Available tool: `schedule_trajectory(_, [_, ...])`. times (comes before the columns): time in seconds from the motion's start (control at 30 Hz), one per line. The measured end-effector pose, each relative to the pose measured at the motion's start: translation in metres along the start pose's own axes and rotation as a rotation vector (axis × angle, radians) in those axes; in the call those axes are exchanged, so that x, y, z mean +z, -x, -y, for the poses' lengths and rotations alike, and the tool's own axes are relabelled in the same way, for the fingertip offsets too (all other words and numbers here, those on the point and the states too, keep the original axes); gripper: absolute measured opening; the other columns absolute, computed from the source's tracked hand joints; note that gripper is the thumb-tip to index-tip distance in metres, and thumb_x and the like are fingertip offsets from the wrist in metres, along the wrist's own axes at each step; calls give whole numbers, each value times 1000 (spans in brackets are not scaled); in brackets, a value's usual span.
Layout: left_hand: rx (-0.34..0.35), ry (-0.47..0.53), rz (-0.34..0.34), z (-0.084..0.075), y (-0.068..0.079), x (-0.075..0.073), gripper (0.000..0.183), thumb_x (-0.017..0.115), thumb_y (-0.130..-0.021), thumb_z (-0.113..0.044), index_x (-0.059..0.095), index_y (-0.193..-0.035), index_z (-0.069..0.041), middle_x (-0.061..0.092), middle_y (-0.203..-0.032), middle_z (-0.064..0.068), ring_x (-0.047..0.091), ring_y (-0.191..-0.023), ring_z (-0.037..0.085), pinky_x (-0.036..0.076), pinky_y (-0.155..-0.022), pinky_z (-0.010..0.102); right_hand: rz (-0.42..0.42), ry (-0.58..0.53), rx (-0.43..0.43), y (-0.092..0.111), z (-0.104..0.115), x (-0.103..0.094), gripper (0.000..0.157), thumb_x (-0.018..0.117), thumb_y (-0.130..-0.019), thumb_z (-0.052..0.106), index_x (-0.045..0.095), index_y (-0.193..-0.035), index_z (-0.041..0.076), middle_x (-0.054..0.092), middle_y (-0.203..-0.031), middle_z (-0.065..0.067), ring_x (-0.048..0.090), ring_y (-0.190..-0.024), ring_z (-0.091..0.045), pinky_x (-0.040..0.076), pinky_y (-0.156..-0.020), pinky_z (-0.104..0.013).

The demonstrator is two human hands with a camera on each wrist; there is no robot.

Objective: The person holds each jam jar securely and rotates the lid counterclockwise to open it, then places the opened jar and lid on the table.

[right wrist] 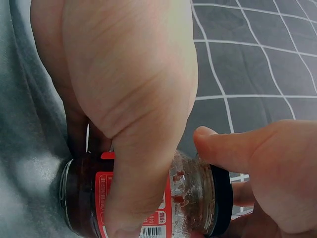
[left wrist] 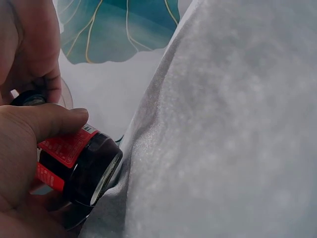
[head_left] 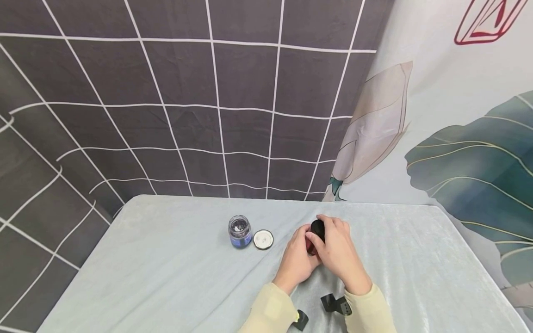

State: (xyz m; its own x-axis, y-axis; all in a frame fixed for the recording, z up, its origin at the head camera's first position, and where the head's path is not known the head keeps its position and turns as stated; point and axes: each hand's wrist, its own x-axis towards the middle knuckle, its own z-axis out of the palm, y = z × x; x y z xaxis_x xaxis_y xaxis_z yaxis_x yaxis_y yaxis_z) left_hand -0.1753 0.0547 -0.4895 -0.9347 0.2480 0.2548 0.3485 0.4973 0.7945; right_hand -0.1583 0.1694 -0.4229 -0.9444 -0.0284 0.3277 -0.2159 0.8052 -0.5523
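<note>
Red label: we saw a printed red label (left wrist: 64, 148) on the red-labelled jar (right wrist: 185, 198), with a barcode (right wrist: 151, 232) low on it; its small characters were too blurred for us to read.
Blue label: we found blue printing round the uncovered glass jar (head_left: 239, 231), too small to make out.
Red mark: we noticed a seal-like red mark (head_left: 489, 23) on the pale hanging at upper right, cut by the frame.
Loose lid: we saw a loose lid (head_left: 263, 239), pale face up, just beside the uncovered jar on the pale cloth (head_left: 166, 268).
Backdrop: we had a dark grid-patterned cloth (head_left: 245, 74) behind.
In the way: our fingers covered much of the red label.
Jar in hand: we had the red-labelled jar between both hands, right of the loose lid, its base near the cloth; we could not tell whether they touched.
Left hand: our left hand (head_left: 296, 253) was wrapped round the jar's body, thumb across its label.
Right hand: our right hand (head_left: 339, 249) gripped the dark lid (right wrist: 221, 198) from above, thumb at its edge.
</note>
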Motion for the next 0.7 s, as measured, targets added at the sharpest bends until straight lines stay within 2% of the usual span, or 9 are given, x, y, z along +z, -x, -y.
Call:
schedule_trajectory(0.2, [28, 7, -11, 1, -1, 0, 60, 76, -82, -14, 52, -136, -5, 62, -122, 7, 61, -105, 17, 49, -94, 34, 3, -10, 4, 1, 1, -1, 47, 73, -91, 16, 57, -127, -10, 59, -118, -31, 49, -108, -46, 43, -88, -55])
schedule_trajectory(0.5, [22, -4, -47, 0, -1, 1, 60, 77, -80, -18, 54, -135, -8, 63, -123, 6, 63, -109, 20, 49, -96, 36, 9, -43, 15, -1, 1, -2, 46, 70, -93, 15, 56, -127, -11, 59, -120, -33, 48, -116, -50, 39, -96, -58])
schedule_trajectory(0.7, [119, -83, -109, -1, -1, 0, 57, 76, -79, -17, 55, -130, -4, 63, -121, 8, 61, -111, 22, 48, -97, 36, -5, -41, 24, -2, 1, 0, 44, 64, -98, 21, 56, -128, -11, 59, -119, -32, 49, -114, -48, 39, -96, -57])
